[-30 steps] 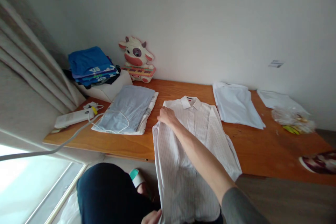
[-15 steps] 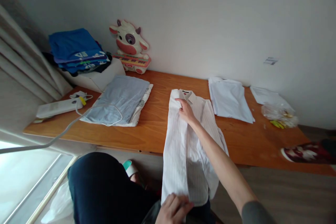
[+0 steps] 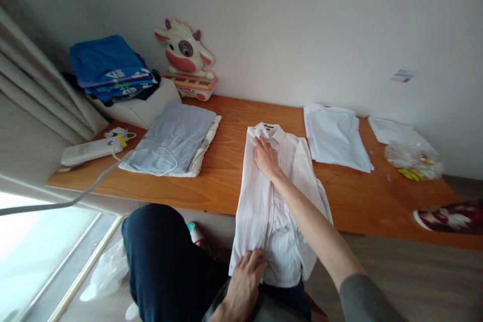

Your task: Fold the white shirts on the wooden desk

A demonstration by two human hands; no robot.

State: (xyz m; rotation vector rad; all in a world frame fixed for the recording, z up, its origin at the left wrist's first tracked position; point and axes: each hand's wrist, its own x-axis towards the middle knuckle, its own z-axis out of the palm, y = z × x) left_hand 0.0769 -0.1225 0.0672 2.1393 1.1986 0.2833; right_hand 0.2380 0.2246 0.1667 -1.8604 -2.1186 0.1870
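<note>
Two bare hands on one striped white shirt (image 3: 277, 196), laid collar-away across the near edge of the wooden table (image 3: 226, 181) with its tail hanging over toward the lap. Nearest, left hand (image 3: 245, 274) flat on the shirt's hem, fingers spread and pressing down rather than clamped on the cloth; dark trouser knee (image 3: 166, 261) just to that hand's left. Farther out, right hand (image 3: 266, 156) lying open, palm down, just below the collar, fingers together on the folded-in left panel, grey sleeve trailing back along the forearm. To the left of the right hand, well apart, a folded pale blue garment (image 3: 175, 143) with a thin white cable looped over it, and beyond that a white power strip (image 3: 90, 150). To the right of the right hand, near, a folded white shirt (image 3: 335, 136); farther right, a sheet of paper (image 3: 398, 133) and a crumpled clear plastic bag (image 3: 413, 161). Beyond, against the wall, a cow-shaped toy keyboard (image 3: 186, 63) and a stack of blue folded clothes (image 3: 111, 68) on a white box.
</note>
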